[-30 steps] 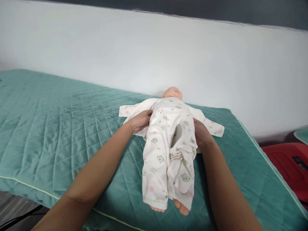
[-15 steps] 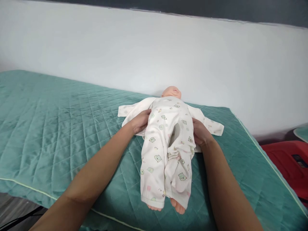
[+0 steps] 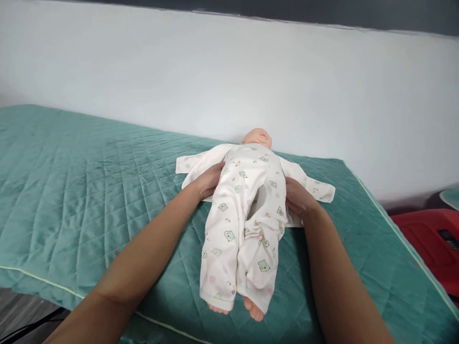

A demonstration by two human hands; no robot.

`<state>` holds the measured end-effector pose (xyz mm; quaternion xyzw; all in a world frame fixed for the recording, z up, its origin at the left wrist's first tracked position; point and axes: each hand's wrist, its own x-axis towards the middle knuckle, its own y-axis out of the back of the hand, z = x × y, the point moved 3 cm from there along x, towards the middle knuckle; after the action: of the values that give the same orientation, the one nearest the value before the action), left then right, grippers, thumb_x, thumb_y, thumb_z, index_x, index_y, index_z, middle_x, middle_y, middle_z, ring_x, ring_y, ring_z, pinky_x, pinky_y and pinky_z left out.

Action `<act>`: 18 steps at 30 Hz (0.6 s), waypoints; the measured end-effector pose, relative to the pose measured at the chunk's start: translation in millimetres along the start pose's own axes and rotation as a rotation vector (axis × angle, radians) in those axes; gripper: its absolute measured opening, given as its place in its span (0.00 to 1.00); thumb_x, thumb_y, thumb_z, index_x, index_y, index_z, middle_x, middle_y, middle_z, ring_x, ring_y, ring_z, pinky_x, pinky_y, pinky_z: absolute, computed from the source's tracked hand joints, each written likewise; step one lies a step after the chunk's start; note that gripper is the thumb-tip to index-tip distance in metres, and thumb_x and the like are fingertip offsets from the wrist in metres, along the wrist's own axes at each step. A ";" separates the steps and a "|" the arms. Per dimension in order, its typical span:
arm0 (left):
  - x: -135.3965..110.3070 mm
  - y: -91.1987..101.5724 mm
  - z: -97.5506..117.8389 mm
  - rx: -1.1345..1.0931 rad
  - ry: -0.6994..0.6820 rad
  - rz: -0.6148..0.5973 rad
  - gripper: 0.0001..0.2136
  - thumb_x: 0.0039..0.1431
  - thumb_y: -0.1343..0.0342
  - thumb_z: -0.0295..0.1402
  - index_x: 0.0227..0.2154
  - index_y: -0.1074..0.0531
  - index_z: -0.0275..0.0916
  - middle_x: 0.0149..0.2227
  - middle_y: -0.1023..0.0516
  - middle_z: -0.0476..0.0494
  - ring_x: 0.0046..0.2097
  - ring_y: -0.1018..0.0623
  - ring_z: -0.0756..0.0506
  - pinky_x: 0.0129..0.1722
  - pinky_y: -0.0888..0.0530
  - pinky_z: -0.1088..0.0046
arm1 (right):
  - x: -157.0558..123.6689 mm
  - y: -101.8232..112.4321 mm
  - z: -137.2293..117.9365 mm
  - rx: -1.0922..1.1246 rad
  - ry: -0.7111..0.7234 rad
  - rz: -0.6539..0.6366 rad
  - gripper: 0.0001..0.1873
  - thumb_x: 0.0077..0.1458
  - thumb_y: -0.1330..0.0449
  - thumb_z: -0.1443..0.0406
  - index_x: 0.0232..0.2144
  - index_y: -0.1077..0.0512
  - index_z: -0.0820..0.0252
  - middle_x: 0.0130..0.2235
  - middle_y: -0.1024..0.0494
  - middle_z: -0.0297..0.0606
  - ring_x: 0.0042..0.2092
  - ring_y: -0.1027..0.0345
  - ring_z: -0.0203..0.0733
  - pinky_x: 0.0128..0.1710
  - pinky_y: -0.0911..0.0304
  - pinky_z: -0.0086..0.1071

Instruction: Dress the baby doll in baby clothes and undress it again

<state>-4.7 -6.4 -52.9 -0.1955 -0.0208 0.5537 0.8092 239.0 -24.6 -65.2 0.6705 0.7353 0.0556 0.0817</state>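
A baby doll (image 3: 257,136) lies on its back, head toward the wall. White split-crotch baby pants (image 3: 229,191) with a bear print cover it from chest to ankles, and its toes show at the cuffs. A white long-sleeved baby top (image 3: 193,164) is spread beneath it, sleeves out to both sides. My left hand (image 3: 211,180) is closed on the doll's left-hand side as I see it, fingertips partly tucked behind the pants. On the opposite side my right hand (image 3: 298,196) grips the doll at the waist, its fingers mostly hidden.
A green quilted cover (image 3: 107,191) with pale piping lies over the bed. Behind the doll's head rises a white wall (image 3: 215,76). Beyond the bed's right edge stands a red plastic object (image 3: 426,239). Grey floor (image 3: 17,315) shows at lower left.
The doll's legs and the pants have swung to the left, while its head has shifted slightly right. Both hands stay at its sides.
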 end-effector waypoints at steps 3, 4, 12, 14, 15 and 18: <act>-2.6 -2.0 2.7 0.010 -0.022 -0.007 0.17 0.52 0.33 0.31 0.46 0.23 0.36 0.39 0.15 0.39 0.47 0.18 0.38 0.51 0.22 0.59 | 0.7 -1.4 6.8 0.110 -0.100 -0.071 0.14 0.47 0.34 0.65 0.40 0.19 0.56 0.41 0.15 0.41 0.40 0.21 0.51 0.41 0.24 0.43; -2.9 -2.4 3.2 0.012 -0.027 -0.013 0.17 0.53 0.34 0.31 0.46 0.23 0.36 0.40 0.15 0.39 0.47 0.18 0.38 0.51 0.23 0.59 | 0.9 -1.4 7.8 0.127 -0.101 -0.058 0.15 0.47 0.33 0.65 0.40 0.19 0.56 0.41 0.15 0.41 0.41 0.21 0.51 0.42 0.24 0.43; 2.7 0.1 -1.8 0.032 -0.004 -0.014 0.13 0.56 0.36 0.32 0.45 0.22 0.37 0.41 0.15 0.38 0.48 0.18 0.38 0.53 0.23 0.59 | 4.8 -7.2 8.0 0.160 0.018 0.081 0.20 0.42 0.33 0.65 0.42 0.20 0.54 0.43 0.15 0.39 0.48 0.22 0.53 0.48 0.25 0.44; 4.3 1.0 -3.8 0.004 0.008 -0.026 0.13 0.57 0.37 0.34 0.45 0.22 0.37 0.41 0.15 0.38 0.48 0.18 0.38 0.53 0.23 0.59 | 6.3 -6.7 8.1 0.121 0.055 0.094 0.19 0.43 0.33 0.64 0.42 0.19 0.54 0.43 0.15 0.39 0.49 0.22 0.54 0.50 0.26 0.44; 5.1 1.6 -4.7 -0.008 0.013 -0.029 0.14 0.57 0.37 0.35 0.45 0.22 0.38 0.41 0.15 0.38 0.48 0.18 0.38 0.53 0.23 0.59 | 6.4 -6.1 7.8 0.093 0.070 0.100 0.19 0.43 0.33 0.64 0.42 0.19 0.54 0.43 0.15 0.39 0.49 0.23 0.54 0.51 0.27 0.44; 6.7 2.3 -5.8 -0.028 0.020 -0.044 0.15 0.57 0.36 0.35 0.46 0.22 0.38 0.41 0.15 0.38 0.48 0.18 0.38 0.53 0.23 0.60 | 3.9 -5.2 4.0 -0.011 0.072 0.096 0.19 0.45 0.33 0.63 0.43 0.19 0.54 0.43 0.15 0.39 0.49 0.23 0.54 0.52 0.28 0.45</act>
<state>-2.7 -1.4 -60.3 -0.2119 -0.0249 0.5334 0.8185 234.4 -21.3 -70.2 0.7022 0.7043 0.0878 0.0562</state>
